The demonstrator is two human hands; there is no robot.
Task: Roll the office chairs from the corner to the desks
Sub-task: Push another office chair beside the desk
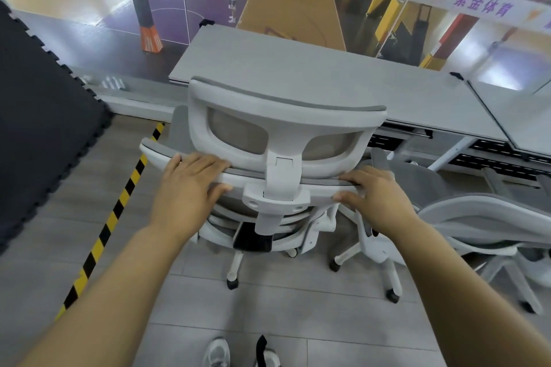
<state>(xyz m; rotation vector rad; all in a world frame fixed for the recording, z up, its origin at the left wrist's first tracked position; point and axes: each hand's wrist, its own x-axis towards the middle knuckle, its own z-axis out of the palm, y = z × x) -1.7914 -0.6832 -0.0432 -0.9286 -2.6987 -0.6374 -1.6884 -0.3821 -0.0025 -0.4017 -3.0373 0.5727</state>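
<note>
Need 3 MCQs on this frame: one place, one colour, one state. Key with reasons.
1. Where does the tape lie from the chair being held?
A) on the person's right
B) on the person's left
C) under it

2. What colour is the chair's frame?
A) black
B) red
C) white

3. What are the left hand and right hand doing?
A) both grip the backrest top
B) one hangs free
C) neither touches the chair

Key:
1 B: the yellow-black stripe runs along the floor left of the chair.
2 C: headrest and back frame are white.
3 A: each hand has fingers over the top edge, thumb behind.
</note>
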